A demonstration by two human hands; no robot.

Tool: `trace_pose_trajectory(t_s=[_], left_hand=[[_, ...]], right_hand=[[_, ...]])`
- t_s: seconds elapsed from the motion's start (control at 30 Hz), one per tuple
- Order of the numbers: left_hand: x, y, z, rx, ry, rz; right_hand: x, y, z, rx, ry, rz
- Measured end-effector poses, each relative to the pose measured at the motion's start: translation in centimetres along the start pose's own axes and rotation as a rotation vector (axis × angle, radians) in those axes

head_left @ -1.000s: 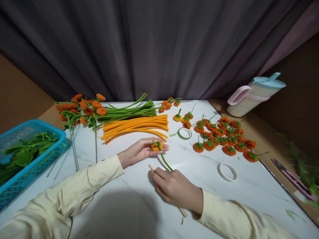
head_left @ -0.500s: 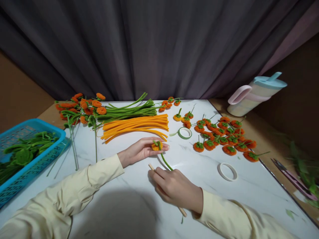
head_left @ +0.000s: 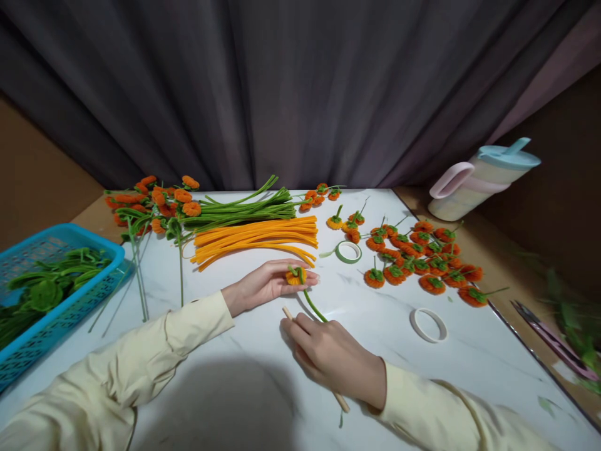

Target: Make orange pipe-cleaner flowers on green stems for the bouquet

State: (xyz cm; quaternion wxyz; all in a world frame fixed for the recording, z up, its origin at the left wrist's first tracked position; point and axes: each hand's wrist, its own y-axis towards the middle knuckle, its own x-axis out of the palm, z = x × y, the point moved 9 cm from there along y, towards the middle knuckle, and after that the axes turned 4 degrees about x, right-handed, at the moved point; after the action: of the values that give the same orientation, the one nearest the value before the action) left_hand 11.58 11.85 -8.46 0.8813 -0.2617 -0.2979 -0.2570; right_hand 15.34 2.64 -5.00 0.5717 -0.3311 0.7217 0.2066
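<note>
My left hand (head_left: 270, 285) holds a small yellow-orange pipe-cleaner flower (head_left: 294, 276) between thumb and fingers, its green back facing up. A green pipe cleaner (head_left: 313, 307) runs from the flower down to my right hand (head_left: 331, 357). Those right fingers are closed around a thin wooden stick (head_left: 342, 401), whose upper tip pokes out beside the index finger. The near end of the pipe cleaner is hidden under the right hand. Just beyond my left hand lie a bundle of orange pipe cleaners (head_left: 256, 238) and a bundle of green ones (head_left: 248, 210).
Several finished orange flowers (head_left: 432, 283) lie face down at right. Rolls of green tape (head_left: 348, 252) and white tape (head_left: 428, 326) rest nearby. A blue basket (head_left: 61, 307) with green leaves stands left; stemmed flowers (head_left: 182, 195) lie behind. Pink-handled scissors (head_left: 554, 341) and a tumbler (head_left: 474, 185) are far right.
My right hand has shifted very slightly to the right with the stick in it. My left hand and the flower stay in place.
</note>
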Motion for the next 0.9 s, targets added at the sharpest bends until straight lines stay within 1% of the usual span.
trace_pose_trajectory(t_s=[0.17, 0.3, 0.4, 0.5, 0.6, 0.67, 0.8, 0.9], left_hand=[[0.7, 0.0, -0.1, -0.003, 0.009, -0.04], [0.3, 0.3, -0.4, -0.03, -0.106, -0.008], [0.0, 0.5, -0.5, -0.031, -0.146, 0.0], [0.0, 0.4, -0.4, -0.021, -0.138, -0.015], [0.2, 0.2, -0.1, 0.005, -0.148, -0.025], [0.3, 0.1, 0.0, 0.021, -0.14, -0.033], [0.5, 0.2, -0.1, 0.015, -0.1, -0.057], [0.5, 0.3, -0.5, -0.017, -0.131, -0.068]], right_hand=[[-0.8, -0.5, 0.7, 0.136, -0.038, -0.035], [-1.3, -0.7, 1.8, 0.225, -0.109, -0.107], [-1.9, -0.8, 3.1, 0.296, -0.066, -0.149], [-2.9, -1.0, 4.4, 0.332, 0.036, -0.095], [-3.7, -1.3, 5.4, 0.323, 0.149, -0.009], [-4.1, -1.4, 5.9, 0.31, 0.201, 0.024], [-5.1, -1.6, 6.6, 0.3, 0.214, 0.062], [-6.0, -1.6, 6.9, 0.31, 0.236, 0.103]])
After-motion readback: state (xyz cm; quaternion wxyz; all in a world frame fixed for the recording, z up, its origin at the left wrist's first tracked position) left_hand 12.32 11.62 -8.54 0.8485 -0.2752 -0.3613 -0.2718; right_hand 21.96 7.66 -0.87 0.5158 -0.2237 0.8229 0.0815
